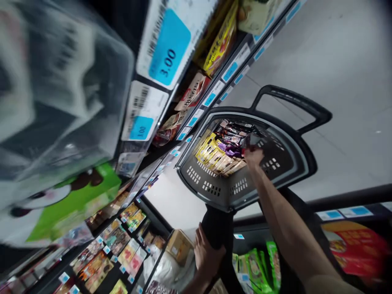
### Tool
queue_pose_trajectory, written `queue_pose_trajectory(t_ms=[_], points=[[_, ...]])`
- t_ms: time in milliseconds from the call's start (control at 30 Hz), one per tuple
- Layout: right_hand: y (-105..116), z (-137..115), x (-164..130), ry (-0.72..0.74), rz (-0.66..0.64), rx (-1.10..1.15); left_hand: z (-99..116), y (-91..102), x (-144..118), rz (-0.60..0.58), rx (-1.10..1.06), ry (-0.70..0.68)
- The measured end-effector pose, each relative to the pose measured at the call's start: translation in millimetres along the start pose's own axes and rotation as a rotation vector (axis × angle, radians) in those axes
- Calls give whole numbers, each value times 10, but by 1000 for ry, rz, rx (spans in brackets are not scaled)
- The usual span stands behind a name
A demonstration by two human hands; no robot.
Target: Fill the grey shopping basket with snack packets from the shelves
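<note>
A dark grey shopping basket [226, 192] with a black handle [294, 100] stands on the pale floor, holding yellow, purple and dark snack packets [214, 153]. My right hand [253, 158] reaches into the basket, its fingers closed on a dark packet [250, 141] above the other packets. My left hand [206, 251] lies lower down, its fingers curved over a black trouser leg [217, 224], with nothing in it.
Shop shelves run along the left with blue price tags [168, 47], snack packs [220, 43] and a green box [76, 200]. Lower shelves [122, 249] hold more packets. Green bags [257, 265] and a red package [352, 245] lie at the bottom right. Bare floor [337, 61] spreads beyond the basket.
</note>
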State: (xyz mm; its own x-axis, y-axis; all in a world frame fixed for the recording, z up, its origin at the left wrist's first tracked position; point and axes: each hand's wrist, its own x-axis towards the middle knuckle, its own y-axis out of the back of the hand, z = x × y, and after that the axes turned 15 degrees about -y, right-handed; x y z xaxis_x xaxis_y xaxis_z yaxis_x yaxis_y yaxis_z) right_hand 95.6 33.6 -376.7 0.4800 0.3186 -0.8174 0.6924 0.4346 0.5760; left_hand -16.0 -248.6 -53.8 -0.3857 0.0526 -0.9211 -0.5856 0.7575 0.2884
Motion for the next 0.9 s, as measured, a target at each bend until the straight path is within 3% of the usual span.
queue_pose_trajectory(t_ms=[67, 133, 200, 333, 400, 500, 567, 667, 900], points=[[218, -26, -322, -8, -3, 53, 29, 1, -25, 1, -8, -26], [425, -69, -740, 95, -13, 128, 51, -2, -34, -12, 11, -25], [603, -151, -1207, 344, -26, 304, 62, -17, -29, -28, 37, -20], [770, -495, -2011, 1052, -36, 596, 48, -84, -15, -28, 62, -29], [727, -748, -2253, 1313, -25, 620, 34, -122, -19, -5, 52, -35], [540, -1174, -2400, 1535, 39, 618, 21, -159, -36, 108, 5, -66], [387, -1457, -2395, 1600, 18, 566, 18, -164, -43, 179, -29, -97], [199, -1825, -2342, 1580, -15, 431, 17, -146, -36, 193, -55, -106], [116, -2279, -2558, 1269, 25, 56, 2, -26, -27, 183, -58, -136]])
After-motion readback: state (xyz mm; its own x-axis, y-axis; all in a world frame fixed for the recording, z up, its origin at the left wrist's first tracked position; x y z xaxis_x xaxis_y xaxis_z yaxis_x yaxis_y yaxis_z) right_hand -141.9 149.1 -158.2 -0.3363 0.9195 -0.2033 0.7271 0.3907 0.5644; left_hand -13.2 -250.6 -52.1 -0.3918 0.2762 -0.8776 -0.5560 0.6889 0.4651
